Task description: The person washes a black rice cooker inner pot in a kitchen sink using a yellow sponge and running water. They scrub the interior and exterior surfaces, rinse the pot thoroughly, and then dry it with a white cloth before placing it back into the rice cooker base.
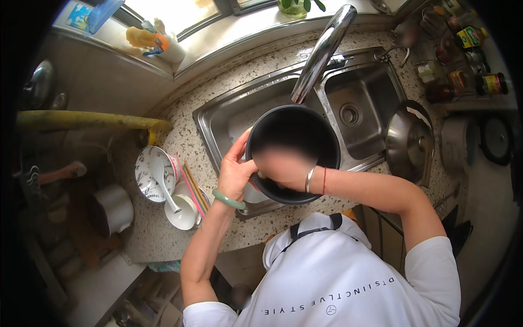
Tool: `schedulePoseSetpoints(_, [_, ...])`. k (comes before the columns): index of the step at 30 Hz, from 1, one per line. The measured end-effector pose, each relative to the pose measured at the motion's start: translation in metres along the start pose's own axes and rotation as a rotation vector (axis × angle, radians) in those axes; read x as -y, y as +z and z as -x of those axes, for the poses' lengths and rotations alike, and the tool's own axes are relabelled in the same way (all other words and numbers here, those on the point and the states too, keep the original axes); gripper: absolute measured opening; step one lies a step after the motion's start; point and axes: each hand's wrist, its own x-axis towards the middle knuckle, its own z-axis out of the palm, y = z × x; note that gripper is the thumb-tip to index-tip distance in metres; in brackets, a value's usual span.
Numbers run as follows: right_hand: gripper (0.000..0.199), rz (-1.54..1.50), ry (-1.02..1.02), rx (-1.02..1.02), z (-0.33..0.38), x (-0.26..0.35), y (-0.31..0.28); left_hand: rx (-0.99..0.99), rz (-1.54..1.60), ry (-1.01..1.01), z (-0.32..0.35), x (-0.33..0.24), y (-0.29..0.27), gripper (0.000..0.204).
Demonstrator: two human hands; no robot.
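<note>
A deep, round black pot [294, 122] is held over the left basin of the steel double sink [218, 106]. My left hand [238, 171] grips its left rim, thumb on the near side and fingers along the outer wall. Inside the pot is my right hand [286, 163], smeared by motion, so its fingers and anything in them cannot be made out. The chrome faucet [322, 54] reaches over the pot's far rim; no water stream shows from it.
Left of the sink stand a patterned bowl [146, 177] with a white spoon [161, 180], a white cup [182, 213] and chopsticks [195, 188]. A metal lid [406, 136] leans right of the sink. Bottles [471, 38] fill a right-hand shelf. A yellow pipe [81, 120] runs at left.
</note>
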Motion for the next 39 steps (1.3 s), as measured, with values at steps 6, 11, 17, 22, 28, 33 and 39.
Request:
schedulePoseSetpoints(6, [0.023,0.084,-0.063,0.059,-0.008,-0.034,-0.019,-0.018,-0.005,0.047,-0.001,0.005,0.001,0.075])
schedulePoseSetpoints(11, [0.026,0.221,-0.032,0.001,0.003,0.002,0.0,-0.018,-0.013,0.004,0.002,0.003,0.003,0.077])
schedulePoseSetpoints(17, [0.024,-0.186,-0.035,0.054,0.001,-0.035,-0.001,-0.027,-0.024,0.018,0.002,-0.003,0.004,0.078])
schedulePoseSetpoints(22, [0.018,0.043,-0.112,-0.06,0.004,-0.017,-0.007,-0.035,-0.016,-0.018,0.009,-0.002,0.007,0.078])
schedulePoseSetpoints(28, [0.022,0.178,-0.137,-0.105,-0.014,-0.034,-0.038,0.001,-0.02,0.002,0.004,-0.005,-0.012,0.078])
schedulePoseSetpoints(33, [0.018,0.631,-0.259,-0.452,-0.017,0.032,-0.09,0.079,-0.145,-0.046,-0.004,-0.006,-0.022,0.075])
schedulePoseSetpoints(39, [0.014,0.614,-0.126,-0.322,-0.023,0.017,-0.082,0.137,-0.204,-0.081,-0.006,-0.003,-0.024,0.07])
